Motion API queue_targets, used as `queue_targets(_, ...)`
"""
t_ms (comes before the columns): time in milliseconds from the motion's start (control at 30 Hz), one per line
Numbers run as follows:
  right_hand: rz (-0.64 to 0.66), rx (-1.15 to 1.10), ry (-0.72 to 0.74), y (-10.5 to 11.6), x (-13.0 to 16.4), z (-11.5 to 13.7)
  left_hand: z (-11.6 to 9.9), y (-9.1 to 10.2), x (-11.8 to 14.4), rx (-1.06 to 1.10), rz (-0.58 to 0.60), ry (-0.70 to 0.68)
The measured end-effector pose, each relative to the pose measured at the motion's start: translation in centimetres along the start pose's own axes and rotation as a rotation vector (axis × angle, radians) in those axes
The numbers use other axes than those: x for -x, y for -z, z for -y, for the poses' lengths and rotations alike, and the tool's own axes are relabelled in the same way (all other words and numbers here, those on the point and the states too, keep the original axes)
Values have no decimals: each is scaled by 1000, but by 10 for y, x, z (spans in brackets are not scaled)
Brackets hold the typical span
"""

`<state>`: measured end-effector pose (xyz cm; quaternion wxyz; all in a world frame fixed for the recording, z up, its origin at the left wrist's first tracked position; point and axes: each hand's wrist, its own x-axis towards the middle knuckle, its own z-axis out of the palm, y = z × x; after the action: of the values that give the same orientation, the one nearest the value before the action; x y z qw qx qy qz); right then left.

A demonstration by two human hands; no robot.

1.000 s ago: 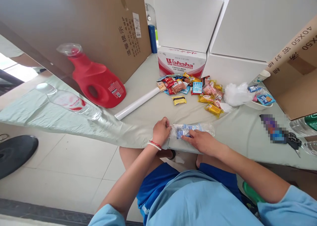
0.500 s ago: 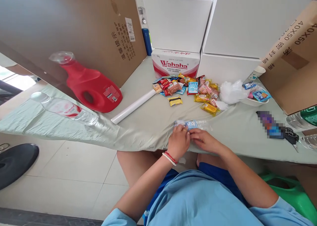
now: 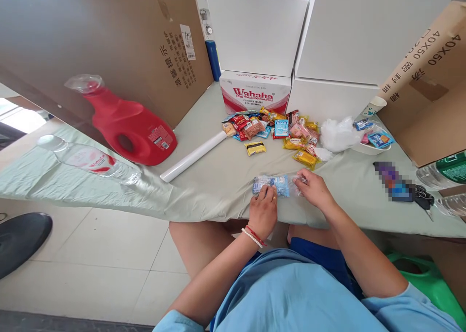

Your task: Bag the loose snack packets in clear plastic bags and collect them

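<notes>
A clear plastic bag (image 3: 295, 186) lies near the table's front edge, with blue-and-white snack packets (image 3: 281, 184) inside it. My left hand (image 3: 262, 209) rests on the left part of the packets, its fingers stretched out and pressing them to the cloth. The free right end of the bag is pinched between the thumb and fingers of my right hand (image 3: 313, 190). Just beyond lies a single yellow snack packet (image 3: 255, 148), touched by neither hand. Part of the packets is hidden under my left fingers.
Behind is a pile of wrapped snacks (image 3: 251, 125) before a Wahaha carton (image 3: 255, 95). To the left lie a white roll (image 3: 192, 157), a red jug (image 3: 134, 128) and a water bottle (image 3: 91, 159). A crumpled plastic bag (image 3: 338, 134), a white bowl (image 3: 373, 149) and keys (image 3: 423, 196) are on the right.
My right hand has moved right, away from my left hand, and now grips the bag's right end. More of the packets shows. The view has shifted slightly.
</notes>
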<state>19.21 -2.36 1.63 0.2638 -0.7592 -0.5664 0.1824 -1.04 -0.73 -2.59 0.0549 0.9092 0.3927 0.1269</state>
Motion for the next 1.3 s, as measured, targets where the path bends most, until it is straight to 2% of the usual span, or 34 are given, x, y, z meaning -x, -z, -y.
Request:
queue_targets(67,65,77,49,-2,-10,31,-2,0,-1,9,6,-1)
queue_targets(133,139,247,113,-14,-23,60,-3,0,-2,29,19,-4)
queue_targets(233,263,430,153,-36,-37,84,5,4,3,120,8,-17)
queue_targets(333,301,449,178,-48,-38,77,24,13,11,373,-39,-68)
queue_targets(367,293,444,195,-50,-35,72,31,17,13,461,-86,-35)
queue_targets(400,277,434,210,-50,-32,66,38,19,12,520,-149,44)
queue_targets(467,239,391,232,-50,-25,56,50,22,5,529,-255,285)
queue_targets(533,210,320,240,-50,-20,50,57,20,-9,451,-217,456)
queue_targets(600,176,213,244,-51,-17,46,57,16,-24,401,-94,481)
queue_targets(667,128,56,223,-52,-14,42,51,13,-35,410,-63,453)
queue_targets(800,99,-469,-1,-44,2,31,23,19,-33,537,-219,360)
queue_targets(867,151,-804,-106,-34,17,23,1,23,-27,510,-268,238)
queue_targets(967,204,-1191,-213,-17,41,6,-30,20,-19,410,-264,-69)
queue_targets(1033,199,-1308,-315,-7,56,-9,-46,13,-17,473,-209,-261)
queue_targets(1100,176,-1368,-411,1,68,-25,-56,4,-17,643,-130,-371)
queue_targets(1200,158,-1412,-466,6,79,-43,-65,-3,-17,868,-45,-403)
queue_targets(1300,126,-1287,-415,14,80,-55,-67,1,-16,918,-11,-373)
